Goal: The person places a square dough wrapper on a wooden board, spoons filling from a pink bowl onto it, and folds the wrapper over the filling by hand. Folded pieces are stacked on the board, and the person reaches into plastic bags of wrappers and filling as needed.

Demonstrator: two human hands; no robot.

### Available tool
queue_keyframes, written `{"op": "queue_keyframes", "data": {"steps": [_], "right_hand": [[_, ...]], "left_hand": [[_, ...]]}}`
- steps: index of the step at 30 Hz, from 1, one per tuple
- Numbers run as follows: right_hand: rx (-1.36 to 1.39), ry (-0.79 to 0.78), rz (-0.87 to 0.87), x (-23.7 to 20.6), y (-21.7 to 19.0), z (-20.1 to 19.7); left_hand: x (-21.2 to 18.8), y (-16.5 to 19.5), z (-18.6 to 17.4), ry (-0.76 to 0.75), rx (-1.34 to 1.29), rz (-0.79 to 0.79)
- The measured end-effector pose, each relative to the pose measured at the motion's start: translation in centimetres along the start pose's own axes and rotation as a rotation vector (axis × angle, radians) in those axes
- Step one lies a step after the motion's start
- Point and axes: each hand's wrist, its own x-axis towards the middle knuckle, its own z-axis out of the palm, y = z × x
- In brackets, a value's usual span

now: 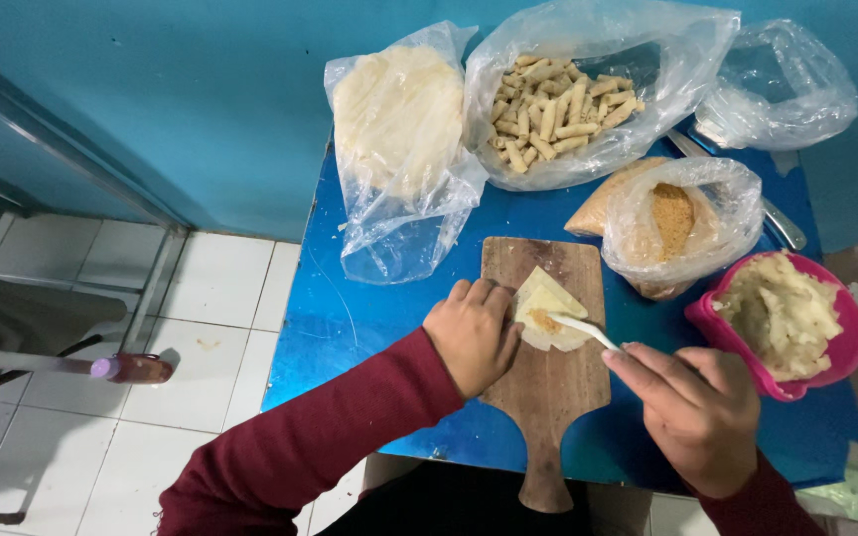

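Beside pink bowl (843, 349), bags (404, 149), perhaps breadcrumbs (671, 213)

Spoon (580, 329) over wrapper (546, 310) on board (548, 387)

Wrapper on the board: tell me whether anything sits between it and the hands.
Nothing does. The left hand presses on the wrapper, and the right hand holds a white spoon whose tip already rests on it.

A cutting board (546, 382) is set on the bench (350, 318), with a wrapper sheet (546, 308) laid on it. 3 bags are ranged behind the board: wrappers (396, 119) left, rolls (558, 104) beside, crumbs (677, 223) right. A bowl (841, 357) of mash is placed right of the board.
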Motion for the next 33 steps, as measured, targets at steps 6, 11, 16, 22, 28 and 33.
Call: {"op": "queue_keyframes", "data": {"steps": [6,11,16,22,28,33], "right_hand": [[0.027,-0.036,-0.104,0.7,0.3,0.7],[-0.084,-0.095,-0.257,0.7,0.1,0.0],[-0.13,-0.099,-0.253,0.5,0.1,-0.4],[-0.118,-0.103,-0.292,0.3,0.5,0.4],[-0.2,0.003,-0.079,-1.5,2.6,-0.3],[-0.379,0.029,0.152,0.5,6.8,-0.4]], "left_hand": [[-0.2,0.1,0.6,-0.013,-0.013,0.002],[-0.3,-0.1,1.0,0.019,-0.005,0.013],[-0.3,-0.3,1.3,0.035,-0.014,0.041],[-0.3,-0.2,1.3,0.046,-0.023,0.051],[-0.4,-0.1,1.5,0.075,-0.006,0.061],[-0.4,0.3,1.5,0.157,0.011,0.132]]}}
